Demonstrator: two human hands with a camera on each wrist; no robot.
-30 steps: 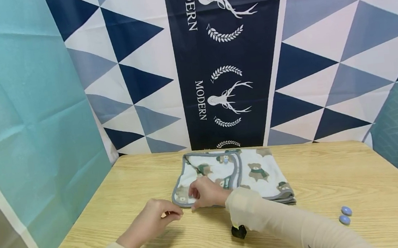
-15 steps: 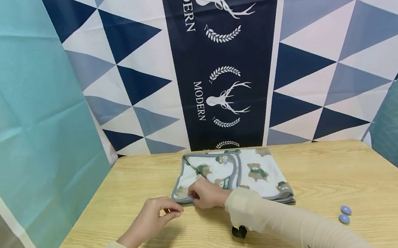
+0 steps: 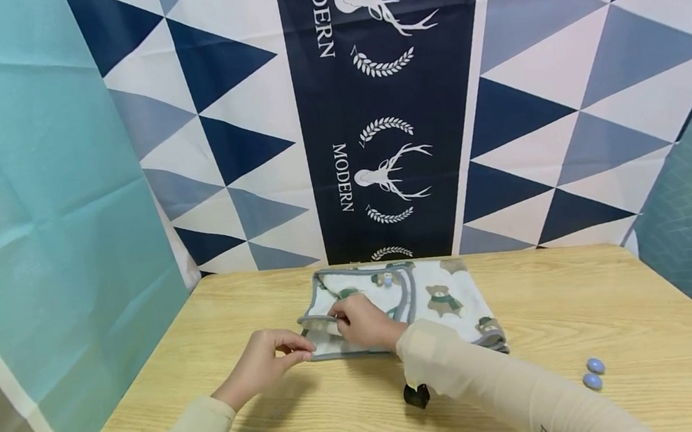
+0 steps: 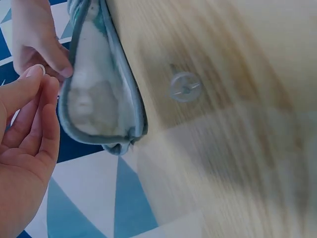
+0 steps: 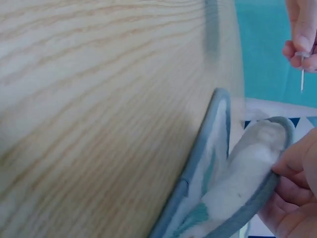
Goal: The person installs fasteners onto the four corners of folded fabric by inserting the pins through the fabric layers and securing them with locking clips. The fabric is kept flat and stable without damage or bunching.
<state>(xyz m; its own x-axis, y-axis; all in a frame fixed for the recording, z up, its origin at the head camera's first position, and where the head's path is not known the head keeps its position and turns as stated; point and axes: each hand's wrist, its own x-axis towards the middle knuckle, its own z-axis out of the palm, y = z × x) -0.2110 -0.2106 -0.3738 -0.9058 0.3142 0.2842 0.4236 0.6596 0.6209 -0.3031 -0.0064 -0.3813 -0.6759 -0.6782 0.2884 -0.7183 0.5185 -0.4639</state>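
Observation:
A folded white blanket [image 3: 430, 291] with bear prints and grey edging lies toward the back of the table. My right hand [image 3: 366, 321] pinches the edge of its upper layer near the front left corner. That layer is raised, leaving a gap above the lower layer [image 5: 215, 148]. Just left of the corner, my left hand [image 3: 269, 365] pinches a pin [image 5: 302, 74] with a round clear head between thumb and fingers; its bare point hangs down in the right wrist view. A blue button-like cap [image 3: 387, 280] sits on the blanket near its back.
Two blue oval caps [image 3: 593, 373] lie on the wooden table [image 3: 539, 308] at the right. In the left wrist view another clear round-headed pin [image 4: 185, 88] rests on the table. A patterned cloth backdrop [image 3: 249, 141] stands behind the table.
My right hand has taken hold of the blanket's front edge and lifted the upper layer, uncovering the lower one. My left hand has moved slightly up toward the corner, holding the pin.

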